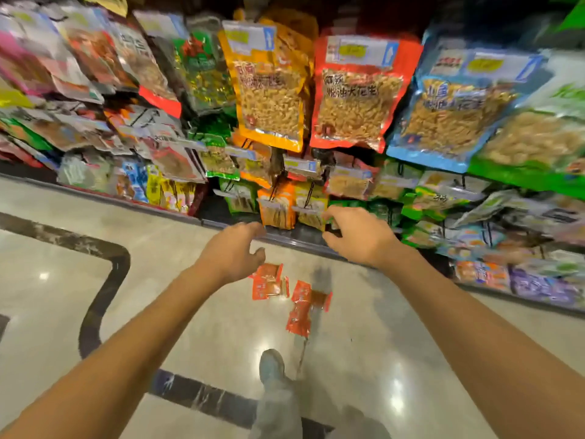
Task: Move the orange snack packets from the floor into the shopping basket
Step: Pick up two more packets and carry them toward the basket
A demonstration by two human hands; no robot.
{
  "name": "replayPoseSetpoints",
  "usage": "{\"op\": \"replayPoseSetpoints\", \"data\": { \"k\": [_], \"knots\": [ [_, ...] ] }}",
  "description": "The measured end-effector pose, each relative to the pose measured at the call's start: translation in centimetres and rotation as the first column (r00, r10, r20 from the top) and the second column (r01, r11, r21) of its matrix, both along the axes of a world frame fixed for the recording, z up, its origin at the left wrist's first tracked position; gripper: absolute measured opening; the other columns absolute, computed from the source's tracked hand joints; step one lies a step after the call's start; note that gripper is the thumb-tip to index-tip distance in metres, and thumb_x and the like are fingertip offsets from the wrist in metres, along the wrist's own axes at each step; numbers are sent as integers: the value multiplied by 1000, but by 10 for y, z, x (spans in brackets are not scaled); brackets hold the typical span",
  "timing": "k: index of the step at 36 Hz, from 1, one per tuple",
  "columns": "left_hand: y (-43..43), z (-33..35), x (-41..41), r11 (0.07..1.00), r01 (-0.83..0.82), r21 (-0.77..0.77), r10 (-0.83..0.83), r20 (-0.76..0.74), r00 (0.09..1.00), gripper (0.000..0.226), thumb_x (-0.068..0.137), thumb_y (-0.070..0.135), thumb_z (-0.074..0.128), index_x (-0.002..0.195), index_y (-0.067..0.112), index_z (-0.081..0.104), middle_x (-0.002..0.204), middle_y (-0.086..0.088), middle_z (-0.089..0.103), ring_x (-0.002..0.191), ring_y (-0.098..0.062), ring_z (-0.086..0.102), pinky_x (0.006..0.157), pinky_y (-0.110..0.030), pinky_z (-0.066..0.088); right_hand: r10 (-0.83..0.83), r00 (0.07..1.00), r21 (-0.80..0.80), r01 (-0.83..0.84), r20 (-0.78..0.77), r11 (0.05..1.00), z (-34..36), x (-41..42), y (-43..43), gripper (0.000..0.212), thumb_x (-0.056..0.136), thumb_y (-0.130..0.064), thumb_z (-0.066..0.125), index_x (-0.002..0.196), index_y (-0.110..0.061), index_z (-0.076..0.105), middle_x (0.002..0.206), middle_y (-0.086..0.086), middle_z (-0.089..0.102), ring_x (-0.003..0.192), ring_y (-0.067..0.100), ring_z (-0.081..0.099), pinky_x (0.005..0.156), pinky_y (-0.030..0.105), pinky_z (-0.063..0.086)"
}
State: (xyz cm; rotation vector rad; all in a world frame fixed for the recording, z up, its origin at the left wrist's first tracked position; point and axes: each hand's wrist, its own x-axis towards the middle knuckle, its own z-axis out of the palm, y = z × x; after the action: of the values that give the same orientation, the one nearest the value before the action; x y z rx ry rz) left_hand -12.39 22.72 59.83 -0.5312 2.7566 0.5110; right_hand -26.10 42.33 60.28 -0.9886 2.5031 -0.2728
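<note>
Head view, looking down at orange snack packets (286, 296) strewn on the glossy floor (380, 327), at 12 o'clock from a grey shoe (272, 365) and just short of the snack shelves (294, 240). Hovering above the packets at 10 o'clock, left hand (234, 248), relaxed and empty, fingers loosely bent. Up at 1 o'clock, by the shelves' bottom edge, right hand (357, 236), likewise loosely curled and gripping nothing.

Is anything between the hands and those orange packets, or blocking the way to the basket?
Nothing visible lies between the left hand or the right hand and the orange snack packets on the floor; the shoe stands clear. No shopping basket is in view, so that path cannot be judged.
</note>
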Motion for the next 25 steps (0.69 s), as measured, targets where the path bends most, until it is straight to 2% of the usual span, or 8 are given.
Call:
{"op": "replayPoseSetpoints", "data": {
  "k": [2, 6, 10, 14, 18, 21, 23, 25],
  "knots": [
    [-17, -23, -19, 999, 18, 26, -18, 22, 1000, 44, 88, 30, 59, 130, 18, 54, 127, -7, 62, 111, -29, 60, 92, -40, 49, -53, 997, 21, 52, 55, 998, -22, -9, -8, 43, 96, -38, 54, 136, -23, 49, 128, 6, 63, 117, 31, 60, 88, 46, 54],
    [-42, -73, -53, 997, 22, 78, -28, 85, 996, 42, 88, 30, 60, 129, 21, 54, 125, -5, 63, 103, -29, 62, 89, -37, 50, -110, 989, 103, 100, 102, 990, -75, -30, -22, 36, 96, -39, 53, 128, -22, 50, 118, 9, 64, 98, 33, 62, 75, 42, 53],
    [-58, -125, -77, 994, -14, 112, -2, 147, 989, 41, 88, 27, 60, 128, 21, 56, 127, -6, 63, 107, -28, 63, 90, -34, 49, -119, 980, 166, 92, 158, 982, -132, -52, -31, 42, 98, -39, 47, 136, -21, 44, 135, 9, 56, 121, 34, 54, 94, 45, 49],
    [-77, -196, -91, 992, -31, 124, 5, 202, 979, 41, 85, 25, 61, 126, 22, 57, 125, -5, 65, 113, -26, 61, 90, -34, 50, -214, 948, 150, 182, 236, 972, -211, -68, -44, 44, 93, -39, 55, 135, -25, 48, 135, 5, 59, 124, 29, 56, 97, 44, 49],
    [-95, -296, -105, 986, -51, 159, 12, 233, 972, 42, 83, 29, 59, 125, 23, 59, 128, -2, 65, 112, -27, 63, 92, -34, 50, -244, 926, 240, 177, 288, 954, -321, -76, -58, 42, 91, -40, 57, 129, -25, 51, 125, 6, 64, 117, 31, 60, 95, 45, 52],
    [-104, -383, -111, 979, -68, 191, 8, 297, 955, 49, 74, 40, 51, 121, 27, 59, 121, -3, 68, 110, -28, 64, 92, -38, 51, -259, 921, 242, 191, 292, 951, -410, -74, -67, 34, 94, -44, 50, 121, -23, 53, 113, 5, 66, 104, 31, 64, 87, 43, 53],
    [-110, -450, -112, 981, -43, 190, -25, 339, 940, 44, 79, 37, 57, 122, 27, 58, 123, -1, 66, 114, -27, 62, 94, -38, 50, -278, 910, 271, 197, 307, 942, -472, -71, -75, 35, 98, -50, 43, 120, -26, 54, 110, -1, 67, 100, 26, 65, 86, 39, 52],
    [-116, -520, -111, 982, -5, 190, -66, 366, 928, 42, 83, 30, 61, 125, 26, 57, 125, -1, 64, 116, -28, 61, 95, -38, 50, -288, 902, 301, 192, 320, 934, -539, -68, -80, 37, 95, -56, 46, 119, -29, 55, 111, -4, 67, 99, 24, 67, 87, 39, 54]
  ]
}}
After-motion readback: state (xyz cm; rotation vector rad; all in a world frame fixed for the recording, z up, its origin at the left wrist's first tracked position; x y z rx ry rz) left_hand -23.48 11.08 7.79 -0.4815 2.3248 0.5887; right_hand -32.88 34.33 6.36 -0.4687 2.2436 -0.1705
